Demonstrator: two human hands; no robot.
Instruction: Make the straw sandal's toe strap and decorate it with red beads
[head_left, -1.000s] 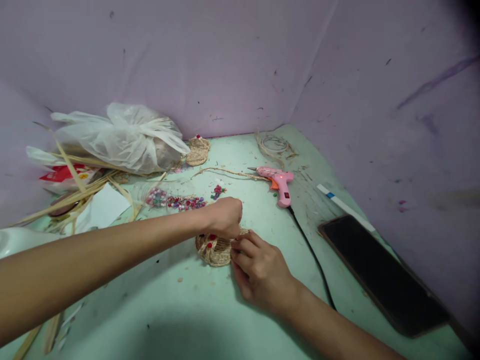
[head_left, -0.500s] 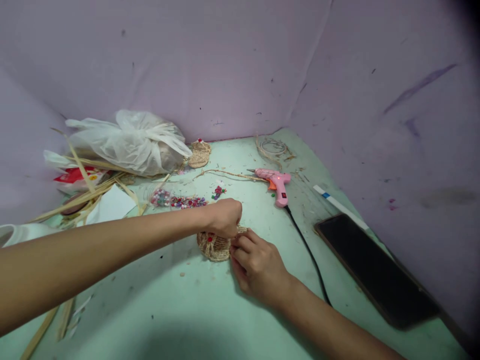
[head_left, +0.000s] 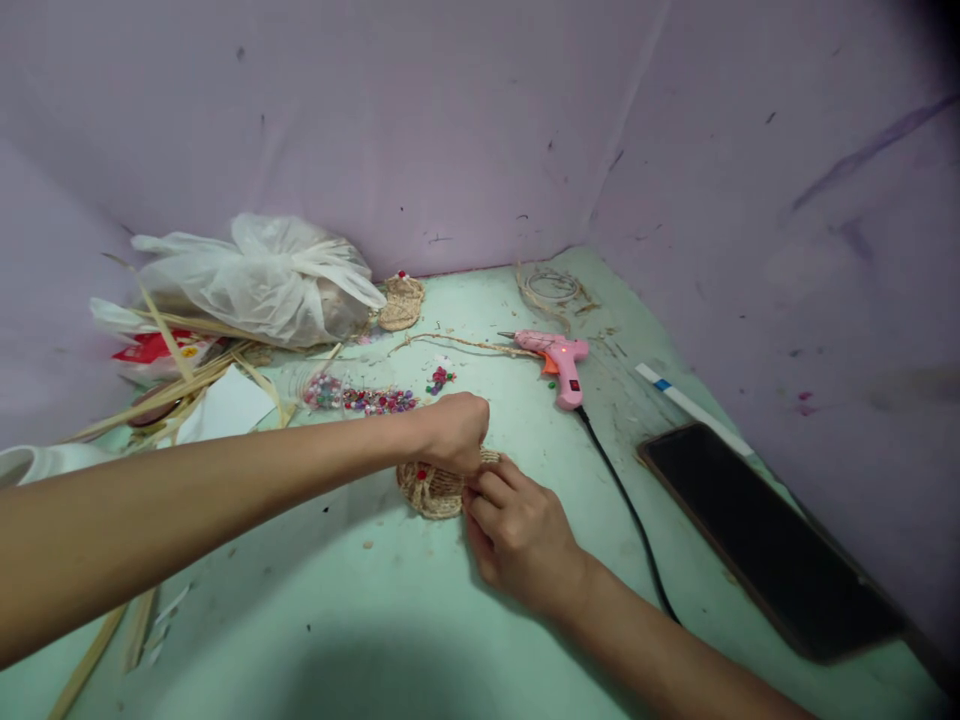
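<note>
A small woven straw slipper lies on the green tabletop, with a red bead on its braided strap. My right hand pinches the slipper's right edge, fingers bent and thumb below. Over the slipper's upper right part, my left hand is closed with its fingers pointing down, nearly meeting the right fingertips. The left fingertips are hidden behind that hand, so I cannot tell what is between them. A matching woven slipper, also with a red bead, rests at the back against the wall.
A pink glue gun lies beyond my hands, its black cord running toward me. At right is a phone. Colourful beads spill from a clear jar. A white plastic bag and straw strips are at left.
The view has shifted slightly, so the glue gun and phone appear a little further right. Both hands keep nearly the same pose on the slipper.
</note>
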